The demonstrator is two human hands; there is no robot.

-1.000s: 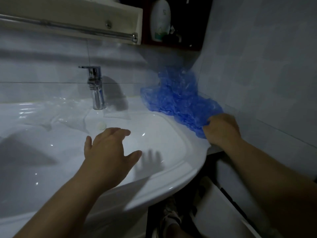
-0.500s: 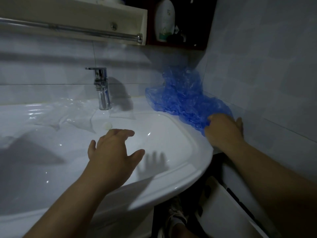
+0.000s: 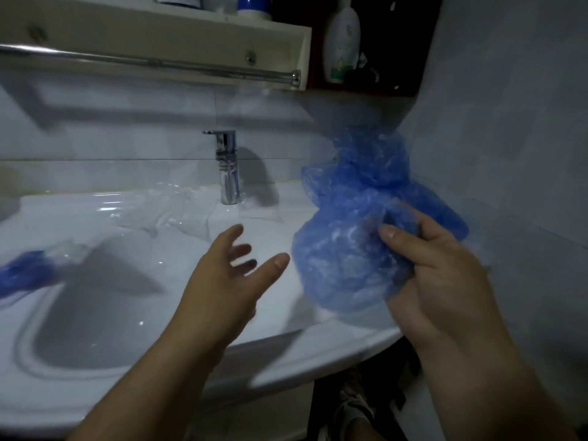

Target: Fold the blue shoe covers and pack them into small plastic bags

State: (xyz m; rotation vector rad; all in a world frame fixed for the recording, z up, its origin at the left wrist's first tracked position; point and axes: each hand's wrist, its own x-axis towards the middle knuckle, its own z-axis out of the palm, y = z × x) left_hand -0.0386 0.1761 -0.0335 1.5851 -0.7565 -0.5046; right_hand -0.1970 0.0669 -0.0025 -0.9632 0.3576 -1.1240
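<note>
My right hand (image 3: pixel 436 265) grips a crumpled blue shoe cover (image 3: pixel 337 265) and holds it above the right rim of the white sink (image 3: pixel 286 351). Behind it a pile of blue shoe covers (image 3: pixel 372 167) sits in the corner against the tiled wall. My left hand (image 3: pixel 229 275) hovers over the basin with fingers spread, just left of the held cover and not touching it. Clear plastic bags (image 3: pixel 168 205) lie flat on the sink ledge left of the tap. Another blue shoe cover (image 3: pixel 25 275) shows at the far left edge.
A chrome tap (image 3: pixel 227 167) stands at the back of the basin. Above it run a shelf with a metal rail (image 3: pixel 152 63) and a white bottle (image 3: pixel 342 43) in a dark niche. A tiled wall closes the right side. A shoe (image 3: pixel 353 409) shows below the sink.
My right hand has taken a blue shoe cover off the pile and lifted it toward me. My left hand has turned palm-in toward the cover. The view has shifted left.
</note>
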